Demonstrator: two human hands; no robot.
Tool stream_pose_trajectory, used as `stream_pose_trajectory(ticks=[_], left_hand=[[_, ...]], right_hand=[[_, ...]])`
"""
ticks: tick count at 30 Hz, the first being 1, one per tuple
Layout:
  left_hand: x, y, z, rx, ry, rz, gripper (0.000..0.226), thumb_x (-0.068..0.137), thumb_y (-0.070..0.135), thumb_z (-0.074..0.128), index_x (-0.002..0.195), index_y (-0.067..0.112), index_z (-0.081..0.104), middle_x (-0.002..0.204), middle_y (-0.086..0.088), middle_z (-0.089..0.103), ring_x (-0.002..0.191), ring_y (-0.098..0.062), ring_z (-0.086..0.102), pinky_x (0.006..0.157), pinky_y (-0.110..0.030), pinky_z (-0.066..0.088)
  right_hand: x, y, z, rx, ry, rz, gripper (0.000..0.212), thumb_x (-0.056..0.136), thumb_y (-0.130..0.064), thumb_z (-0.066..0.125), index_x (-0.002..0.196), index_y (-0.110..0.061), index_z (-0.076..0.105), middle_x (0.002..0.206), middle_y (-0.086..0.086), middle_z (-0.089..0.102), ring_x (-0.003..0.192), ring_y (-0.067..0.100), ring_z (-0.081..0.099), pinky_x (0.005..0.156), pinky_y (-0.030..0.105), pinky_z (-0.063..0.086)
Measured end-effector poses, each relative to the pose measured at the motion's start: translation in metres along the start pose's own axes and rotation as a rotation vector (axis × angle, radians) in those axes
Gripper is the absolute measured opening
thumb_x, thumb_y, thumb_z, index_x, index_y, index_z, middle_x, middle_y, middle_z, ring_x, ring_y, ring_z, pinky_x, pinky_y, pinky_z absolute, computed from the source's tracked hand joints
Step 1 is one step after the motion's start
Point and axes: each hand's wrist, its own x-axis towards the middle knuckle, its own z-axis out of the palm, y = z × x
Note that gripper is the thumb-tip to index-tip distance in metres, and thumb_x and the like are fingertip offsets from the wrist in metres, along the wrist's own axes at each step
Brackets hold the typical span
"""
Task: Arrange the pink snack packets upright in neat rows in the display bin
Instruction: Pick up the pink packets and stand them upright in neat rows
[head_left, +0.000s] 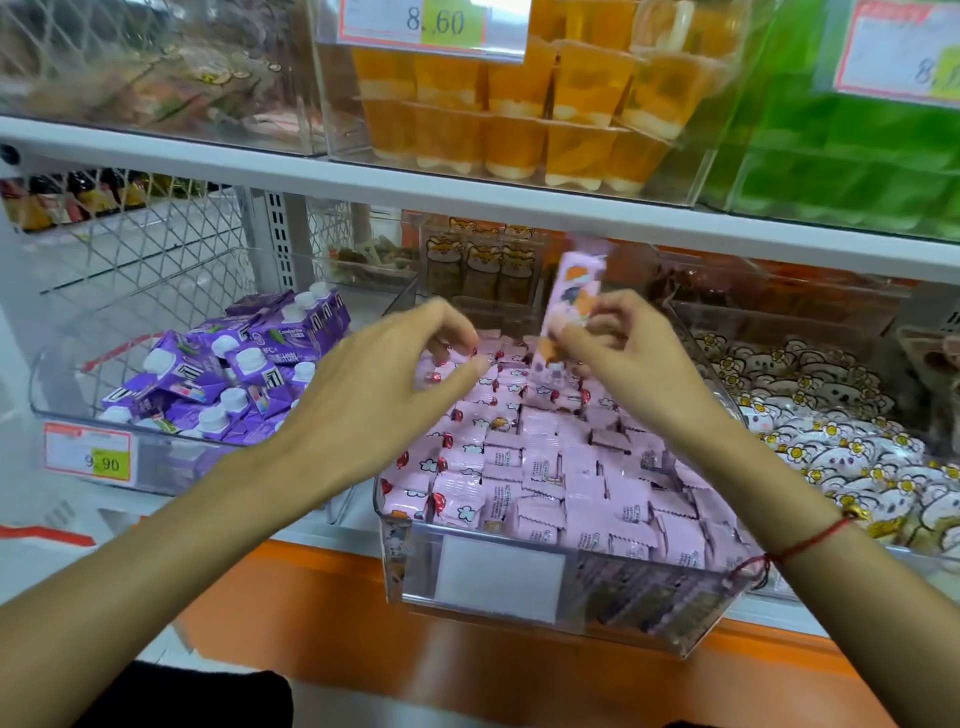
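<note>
Shelf (467, 195) carrying a clear display bin (545, 597), filling with pink snack packets (561, 467) standing upright in rows. Right hand (618, 358) pinching one pink packet (569, 306) between thumb and fingers, holding it upright above the back rows of the bin, slightly blurred. Left hand (384, 384) hovering over the bin's back left corner, fingers loosely curled downward and gripping nothing, fingertips near the packet tops. Red string bracelet (810, 540) circling the right wrist. Purple cartons (244, 374) lying heaped in the bin to the left, white flower-print packets (831, 431) piling in the bin to the right.
</note>
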Motion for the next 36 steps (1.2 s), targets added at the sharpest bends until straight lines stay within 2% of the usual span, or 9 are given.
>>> stream_pose_trajectory(ticks=[4, 7, 10, 12, 15, 19, 25, 31, 36], left_hand=[[-0.004, -0.010, 0.005, 0.339, -0.331, 0.184, 0.030, 0.094, 0.041, 0.046, 0.123, 0.037, 0.054, 0.124, 0.019, 0.059, 0.110, -0.009, 0.054, 0.085, -0.032, 0.047], [-0.001, -0.010, 0.009, 0.484, -0.469, 0.262, 0.036, 0.098, 0.041, 0.033, 0.125, 0.033, 0.055, 0.124, 0.015, 0.060, 0.113, -0.016, 0.053, 0.090, -0.036, 0.044], [0.002, -0.010, 0.009, 0.551, -0.440, 0.273, 0.035, 0.097, 0.040, 0.031, 0.113, 0.029, 0.060, 0.113, 0.010, 0.064, 0.104, -0.017, 0.057, 0.082, -0.037, 0.046], [0.002, -0.009, 0.011, 0.596, -0.423, 0.284, 0.035, 0.096, 0.040, 0.031, 0.107, 0.026, 0.060, 0.106, 0.007, 0.065, 0.099, -0.017, 0.058, 0.077, -0.037, 0.047], [0.001, -0.009, 0.012, 0.599, -0.403, 0.277, 0.033, 0.096, 0.040, 0.031, 0.104, 0.028, 0.061, 0.100, 0.006, 0.065, 0.094, -0.016, 0.058, 0.071, -0.035, 0.047], [-0.001, -0.009, 0.010, 0.564, -0.382, 0.279, 0.034, 0.096, 0.040, 0.030, 0.106, 0.031, 0.061, 0.103, 0.009, 0.064, 0.094, -0.016, 0.058, 0.067, -0.031, 0.044], [-0.002, -0.011, 0.009, 0.549, -0.400, 0.284, 0.035, 0.097, 0.040, 0.030, 0.110, 0.030, 0.061, 0.111, 0.010, 0.063, 0.100, -0.016, 0.055, 0.078, -0.035, 0.046], [0.000, -0.012, 0.004, 0.463, -0.416, 0.245, 0.034, 0.097, 0.042, 0.035, 0.129, 0.039, 0.050, 0.127, 0.018, 0.056, 0.116, -0.009, 0.050, 0.080, -0.031, 0.047], [-0.011, -0.013, -0.006, 0.418, -0.306, 0.290, 0.031, 0.097, 0.047, 0.038, 0.121, 0.039, 0.056, 0.124, 0.023, 0.056, 0.112, -0.005, 0.053, 0.075, -0.031, 0.049]], right_hand=[[0.002, 0.013, 0.009, 0.447, 0.075, 0.310, 0.030, 0.090, -0.015, 0.061, 0.109, -0.012, 0.038, 0.091, 0.004, 0.065, 0.068, 0.005, 0.067, 0.060, 0.014, 0.055], [0.001, 0.018, 0.023, 0.453, 0.088, 0.308, 0.038, 0.091, -0.010, 0.059, 0.111, -0.016, 0.027, 0.105, 0.012, 0.062, 0.068, 0.006, 0.066, 0.055, 0.016, 0.055], [-0.007, 0.024, 0.037, 0.226, 0.055, 0.127, 0.052, 0.090, -0.013, 0.062, 0.123, -0.025, 0.023, 0.105, 0.005, 0.060, 0.074, 0.000, 0.062, 0.055, 0.013, 0.051], [-0.013, 0.026, 0.041, -0.010, 0.024, -0.026, 0.060, 0.090, -0.020, 0.063, 0.130, -0.031, 0.020, 0.101, -0.002, 0.059, 0.076, 0.008, 0.063, 0.061, 0.023, 0.053], [-0.014, 0.024, 0.039, -0.282, -0.037, -0.199, 0.050, 0.086, -0.025, 0.067, 0.119, -0.032, 0.030, 0.103, -0.003, 0.062, 0.078, 0.018, 0.063, 0.065, 0.041, 0.053], [-0.010, 0.027, 0.027, -0.636, -0.146, -0.313, 0.031, 0.082, -0.031, 0.070, 0.108, -0.028, 0.053, 0.115, -0.005, 0.053, 0.094, 0.014, 0.052, 0.069, 0.031, 0.043], [-0.006, 0.031, 0.020, -0.467, -0.349, -0.146, 0.025, 0.094, -0.027, 0.055, 0.116, -0.023, 0.067, 0.096, -0.004, 0.059, 0.085, 0.012, 0.054, 0.077, 0.029, 0.043], [-0.001, 0.028, 0.028, -0.669, -0.506, -0.116, 0.028, 0.096, -0.028, 0.049, 0.120, -0.023, 0.062, 0.099, -0.003, 0.047, 0.092, 0.016, 0.046, 0.084, 0.038, 0.047], [-0.003, 0.029, 0.024, -0.651, -0.488, -0.117, 0.028, 0.096, -0.033, 0.049, 0.119, -0.026, 0.063, 0.107, -0.004, 0.053, 0.097, 0.014, 0.049, 0.084, 0.038, 0.047]])
